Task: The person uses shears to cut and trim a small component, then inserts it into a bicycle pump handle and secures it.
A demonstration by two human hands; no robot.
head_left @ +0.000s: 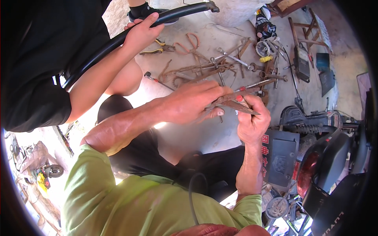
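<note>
Strong light burns out the lower left of the frame; soft haze veils the floor (pixel 204 135) near centre; fisheye distortion curves toward black corners

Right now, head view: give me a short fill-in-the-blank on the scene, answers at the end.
1. The person's left hand holds rusty shears whose blades point toward the picture's ____ side.
2. Another person's hand grips a curved tube coloured ____.
3. The pliers nearest that hand have black-and-____ grips.
4. The tail light at lower right is ____.

Missing words: right; black; yellow; red.
</note>
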